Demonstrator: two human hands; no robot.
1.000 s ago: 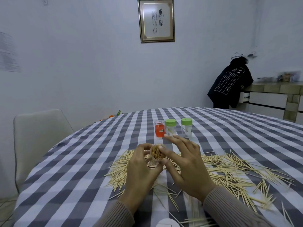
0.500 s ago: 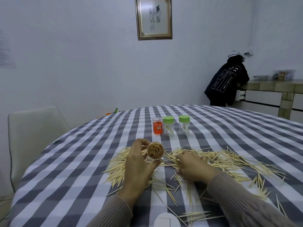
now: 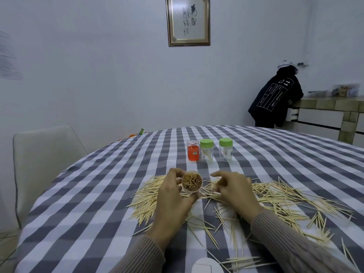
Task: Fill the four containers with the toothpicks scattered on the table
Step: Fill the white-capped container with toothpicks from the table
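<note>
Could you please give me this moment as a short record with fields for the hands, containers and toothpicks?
left hand: grips an open container packed with toothpicks
right hand: fingers pinch a few toothpicks just right of that container
far containers: one orange-labelled, two green-lidded, nearly empty
loose toothpicks: scattered over the checked tablecloth

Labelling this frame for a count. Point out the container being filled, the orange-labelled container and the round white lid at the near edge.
Container being filled [image 3: 192,181], head view: its open mouth packed with toothpick ends.
Orange-labelled container [image 3: 193,153], head view: its orange label.
White lid [image 3: 206,266], head view: its flat top.
</note>
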